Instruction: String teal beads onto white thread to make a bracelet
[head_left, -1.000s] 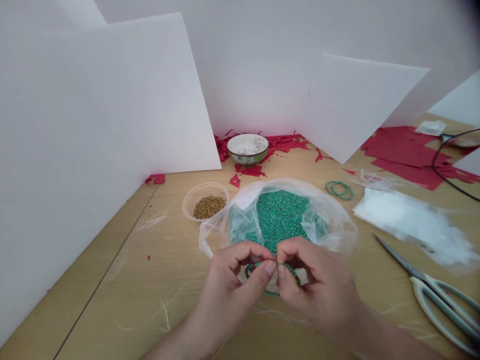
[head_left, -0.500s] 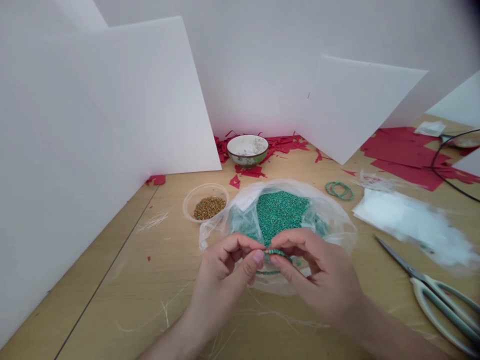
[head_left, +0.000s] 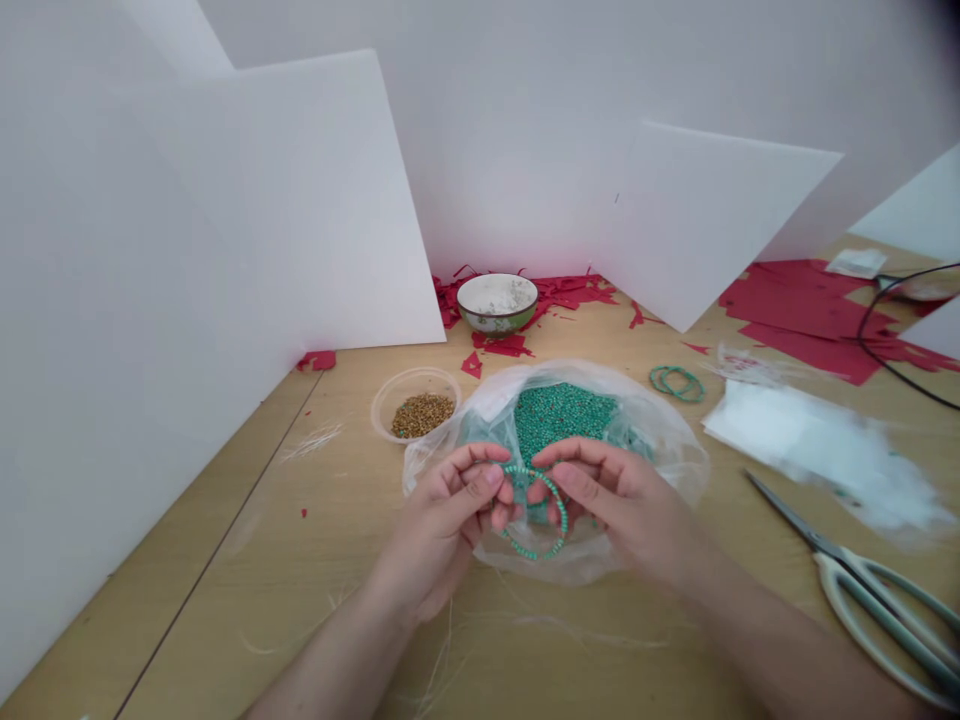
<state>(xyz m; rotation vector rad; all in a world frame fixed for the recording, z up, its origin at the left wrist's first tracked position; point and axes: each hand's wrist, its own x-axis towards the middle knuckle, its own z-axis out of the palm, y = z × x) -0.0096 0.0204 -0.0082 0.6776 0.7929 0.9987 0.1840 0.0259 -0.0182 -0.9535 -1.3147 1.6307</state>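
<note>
Between both hands hangs a round bracelet of green beads (head_left: pixel 561 520) with a few gold ones near its top. My left hand (head_left: pixel 450 510) pinches its upper left side between thumb and fingers. On the upper right, my right hand (head_left: pixel 611 490) holds the ring with its thumb and fingertips. Directly behind is a clear plastic bag (head_left: pixel 660 400), spread open around a heap of green beads (head_left: pixel 566 415). To its left sits a round clear tub (head_left: pixel 380 405) with gold beads (head_left: pixel 424 413) in it. Part of the bracelet is hidden by my fingers.
Large scissors (head_left: pixel 847 570) lie at right, below white plastic bags (head_left: pixel 825 435). Finished-looking green bead rings (head_left: pixel 676 383) rest behind them. A bowl (head_left: pixel 497 305) stands among red paper scraps (head_left: pixel 577 291). White boards (head_left: pixel 330 200) rise at the back. Pale thread (head_left: pixel 442 660) lies in front.
My hands have moved apart and slightly up. The bead strand, earlier bunched between my fingertips, now shows as an open ring hanging down.
</note>
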